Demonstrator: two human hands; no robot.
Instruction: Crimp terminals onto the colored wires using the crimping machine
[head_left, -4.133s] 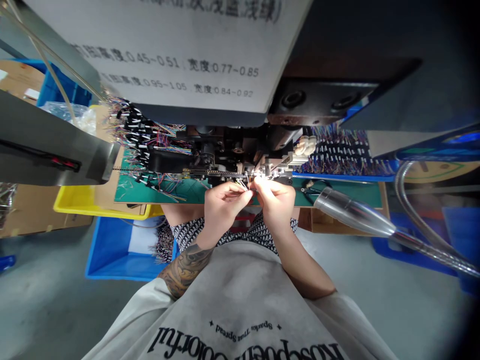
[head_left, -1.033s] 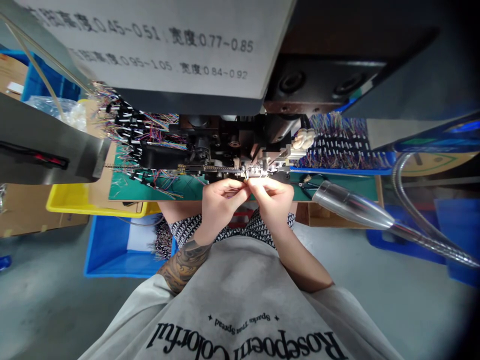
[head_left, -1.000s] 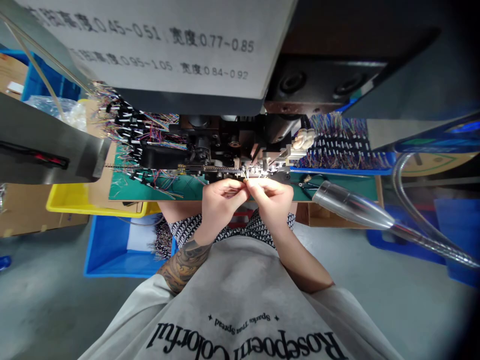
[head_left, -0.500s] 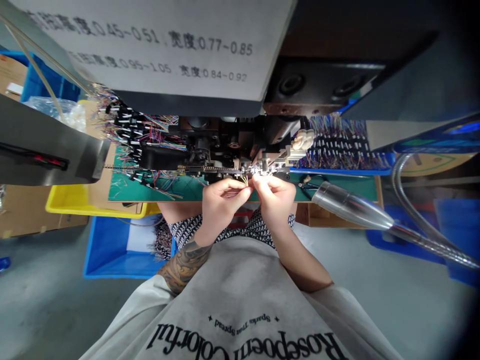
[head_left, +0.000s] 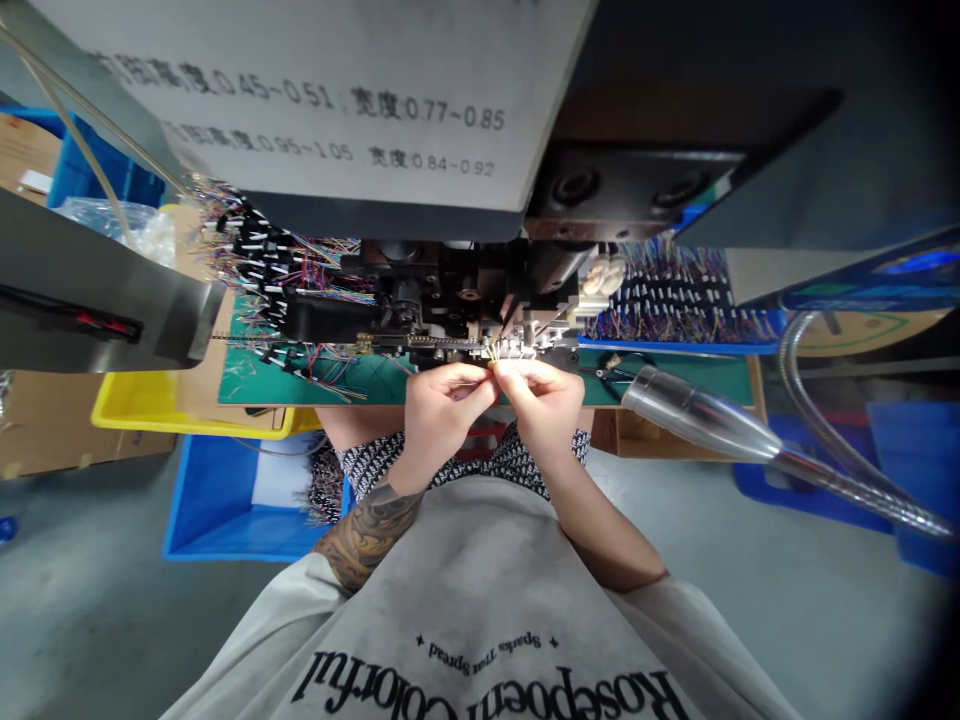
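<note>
Where the head view looks down on the green-topped bench (head_left: 705, 378), the left hand (head_left: 442, 415) and right hand (head_left: 544, 405) meet, fingertips pinched on thin pale wires (head_left: 493, 353) that fan out just before the machine (head_left: 469, 290). Bundled harnesses (head_left: 255, 250) lie heaped to the left; a blue tray (head_left: 675, 347) of more stands at right, near a metal nozzle (head_left: 697, 415) on a flexible neck.

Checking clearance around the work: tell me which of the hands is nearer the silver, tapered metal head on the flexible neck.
Right. The right hand is to the left of the metal head, with a gap between; the left hand lies farther left, beyond the right.
</note>
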